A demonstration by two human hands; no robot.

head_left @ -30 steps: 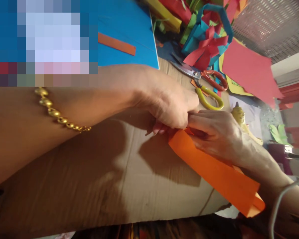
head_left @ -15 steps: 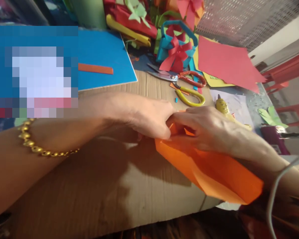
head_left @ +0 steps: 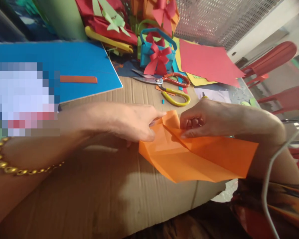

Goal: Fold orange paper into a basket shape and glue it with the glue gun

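A folded sheet of orange paper point(head_left: 196, 162), creased and partly spread, lies over the cardboard on the table. My left hand point(head_left: 136, 121) grips its left edge, with thumb and forefinger at the paper's corner. On the far side, my right hand point(head_left: 201, 116) has curled fingers and pinches a folded flap, the thumb lying along the paper. Just beyond both hands are scissors point(head_left: 161, 81) with one red and one yellow handle, blades parted. The right hand partly hides a yellow thing behind it.
Brown cardboard point(head_left: 89, 199) covers the near table. A blue board point(head_left: 77, 59) with an orange strip point(head_left: 78, 79) lies at left. Behind stand a blue paper bag point(head_left: 146, 54) with a red bow and red paper sheets point(head_left: 206, 61). A pale cable point(head_left: 266, 186) hangs at right.
The orange paper has opened out flatter, and its inner folds now show. My hands have moved apart, and the view has shifted to the right.
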